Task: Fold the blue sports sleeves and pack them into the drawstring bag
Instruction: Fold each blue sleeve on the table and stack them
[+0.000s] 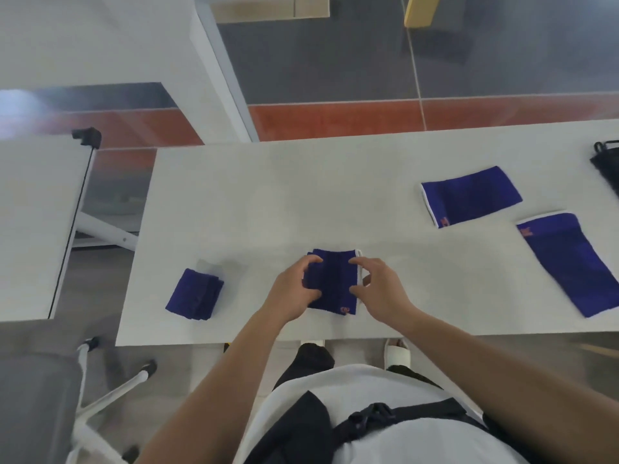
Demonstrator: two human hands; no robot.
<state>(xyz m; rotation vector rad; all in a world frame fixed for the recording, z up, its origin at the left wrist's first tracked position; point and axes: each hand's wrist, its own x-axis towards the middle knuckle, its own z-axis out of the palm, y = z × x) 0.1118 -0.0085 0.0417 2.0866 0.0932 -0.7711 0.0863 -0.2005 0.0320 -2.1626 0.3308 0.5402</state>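
Note:
A half-folded blue sports sleeve (pixel 335 283) with a white trim lies near the front edge of the white table (pixel 268 195). My left hand (pixel 291 293) grips its left folded edge. My right hand (pixel 378 289) pinches its right, white-trimmed edge. A fully folded blue sleeve (pixel 195 294) rests to the left. Two flat, unfolded blue sleeves lie to the right, one further back (pixel 470 195) and one nearer the right edge (pixel 569 262). The black drawstring bag (pixel 606 172) shows partly at the far right edge of the table.
A second white table (pixel 33 222) stands to the left with a gap between. A grey chair (pixel 40 396) with white legs is at the lower left. The floor beyond the table is grey and orange.

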